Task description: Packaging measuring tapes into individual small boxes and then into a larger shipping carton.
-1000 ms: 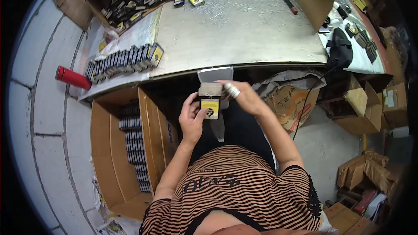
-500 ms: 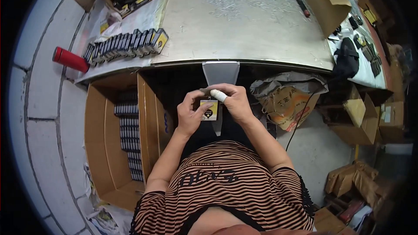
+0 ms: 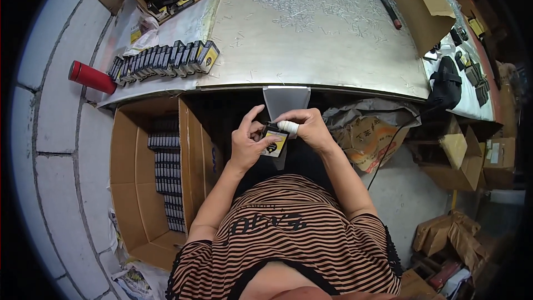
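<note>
A small flat black, yellow and white box (image 3: 273,143) is held in front of my body, tilted. My left hand (image 3: 248,141) grips it from the left, its thumb across the printed front and its index finger raised off it. At the box's top edge, my right hand (image 3: 307,128) is closed in a pinch, with a white wrapping around one digit. What lies between its fingertips is too small to make out. Just beyond the hands, a grey metal chute (image 3: 286,103) slopes down from the table's edge.
A row of similar boxes (image 3: 166,60) and a red flask (image 3: 91,76) stand at the table's left. Small metal pieces (image 3: 311,5) lie scattered over the metal tabletop (image 3: 250,50). To my left, a large carton (image 3: 129,189) holds stacked boxes. A brown sack (image 3: 369,141) sits on the right.
The small box has tilted, and its dark top edge now shows. My left index finger has lifted away from it. My right hand has shifted slightly right and down at the box's top.
</note>
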The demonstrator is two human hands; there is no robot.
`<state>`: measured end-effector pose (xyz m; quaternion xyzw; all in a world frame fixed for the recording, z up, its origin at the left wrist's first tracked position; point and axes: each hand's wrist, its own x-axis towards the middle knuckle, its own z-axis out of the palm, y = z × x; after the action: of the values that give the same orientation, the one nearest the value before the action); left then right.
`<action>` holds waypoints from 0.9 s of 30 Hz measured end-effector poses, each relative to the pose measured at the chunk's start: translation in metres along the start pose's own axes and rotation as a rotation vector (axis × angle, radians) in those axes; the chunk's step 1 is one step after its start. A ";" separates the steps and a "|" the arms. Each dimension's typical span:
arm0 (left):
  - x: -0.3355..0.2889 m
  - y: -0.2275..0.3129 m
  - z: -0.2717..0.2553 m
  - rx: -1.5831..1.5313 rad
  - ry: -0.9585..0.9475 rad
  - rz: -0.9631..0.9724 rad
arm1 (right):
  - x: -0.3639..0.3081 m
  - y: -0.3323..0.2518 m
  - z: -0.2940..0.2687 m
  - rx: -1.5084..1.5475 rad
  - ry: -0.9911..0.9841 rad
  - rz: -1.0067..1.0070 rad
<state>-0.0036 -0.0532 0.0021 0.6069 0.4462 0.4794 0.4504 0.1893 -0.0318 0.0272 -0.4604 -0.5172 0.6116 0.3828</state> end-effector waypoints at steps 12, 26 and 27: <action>0.069 0.037 -0.003 0.359 0.210 0.432 | 0.020 0.002 0.018 0.003 0.162 -0.217; 0.378 0.026 -0.014 1.049 0.028 0.289 | 0.197 -0.054 -0.123 -0.951 0.410 -0.284; 0.406 0.021 -0.002 1.039 0.054 0.156 | 0.213 -0.057 -0.119 -1.035 0.345 -0.251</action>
<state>0.0542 0.3379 0.0958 0.7691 0.5899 0.2425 0.0414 0.2431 0.2130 0.0433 -0.6165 -0.7307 0.1434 0.2557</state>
